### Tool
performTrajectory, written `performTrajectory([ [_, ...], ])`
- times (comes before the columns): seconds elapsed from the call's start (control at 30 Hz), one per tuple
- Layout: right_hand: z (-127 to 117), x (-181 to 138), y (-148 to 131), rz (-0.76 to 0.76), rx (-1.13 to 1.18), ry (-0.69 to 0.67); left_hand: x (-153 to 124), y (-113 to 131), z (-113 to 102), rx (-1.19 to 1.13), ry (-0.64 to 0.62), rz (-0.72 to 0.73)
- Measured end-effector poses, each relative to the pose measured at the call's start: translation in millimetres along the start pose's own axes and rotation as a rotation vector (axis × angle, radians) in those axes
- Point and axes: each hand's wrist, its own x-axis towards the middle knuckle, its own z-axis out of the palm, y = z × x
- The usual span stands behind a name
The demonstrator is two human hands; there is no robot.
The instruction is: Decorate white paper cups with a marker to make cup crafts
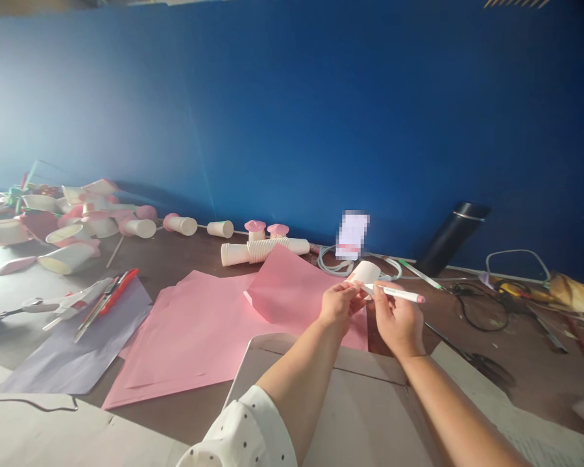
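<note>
My left hand point(340, 303) is closed around the lower part of a white paper cup point(366, 272), which is tipped over sideways. In my right hand point(398, 321) is a white marker point(401, 294) with a pink end pointing right. Its other end meets the cup near my left fingertips; the tip itself is hidden. Both hands are just above the right side of several pink paper sheets point(189, 331). One sheet's corner point(285, 279) is folded up behind my left hand.
A stack of paper cups point(267, 250) lies behind the pink sheets. Many cups with pink paper point(90, 220) crowd the left back. Scissors point(65, 299) and a red cutter point(119, 292) lie left on grey paper point(92, 353). A phone point(352, 235), cables and a black bottle point(450, 240) stand by the blue wall.
</note>
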Motion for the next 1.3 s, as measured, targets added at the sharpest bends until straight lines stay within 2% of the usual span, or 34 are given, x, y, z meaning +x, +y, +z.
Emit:
performTrajectory([
  [0.93, 1.4, 0.0, 2.4, -0.02, -0.007, 0.01, -1.0, 1.3, 1.9, -0.036, 0.012, -0.009],
  [1.3, -0.3, 0.1, -0.1, 0.022, 0.034, -0.018, -2.6, 2.8, 2.7, -0.052, 0.006, -0.006],
])
